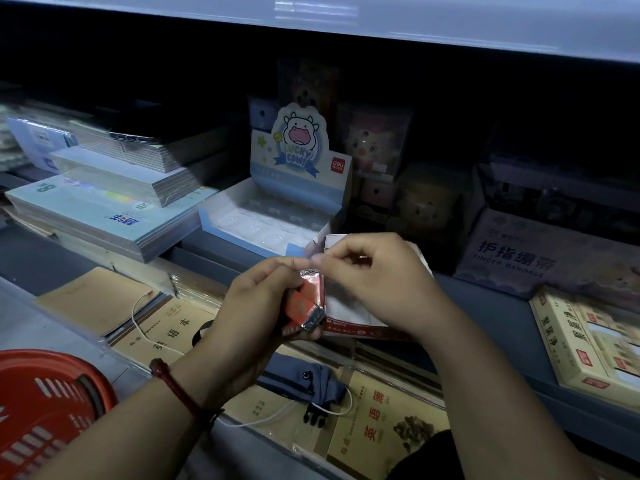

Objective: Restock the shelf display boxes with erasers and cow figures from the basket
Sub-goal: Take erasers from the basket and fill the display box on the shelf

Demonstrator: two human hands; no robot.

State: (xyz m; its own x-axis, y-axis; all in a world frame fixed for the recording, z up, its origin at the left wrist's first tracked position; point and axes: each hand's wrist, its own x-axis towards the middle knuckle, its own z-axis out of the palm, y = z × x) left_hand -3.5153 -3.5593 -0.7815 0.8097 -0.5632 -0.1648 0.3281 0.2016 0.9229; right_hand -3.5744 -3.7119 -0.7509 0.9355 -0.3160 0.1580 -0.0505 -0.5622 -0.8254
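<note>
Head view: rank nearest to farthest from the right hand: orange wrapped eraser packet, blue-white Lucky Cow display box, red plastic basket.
1. Orange wrapped eraser packet: pinched by right hand.
2. Blue-white Lucky Cow display box: behind, left.
3. Red plastic basket: far lower-left.

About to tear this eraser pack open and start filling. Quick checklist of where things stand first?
1. Left hand grips the eraser pack: ok.
2. Right hand pinches the wrap at the pack's top: ok.
3. Wrap already open: cannot tell.
4. White display box behind the hands has room: cannot tell, mostly hidden.
5. Lucky Cow box empty, ready to fill: ok.
6. Basket close by at lower left: ok; contents cannot tell.
</note>
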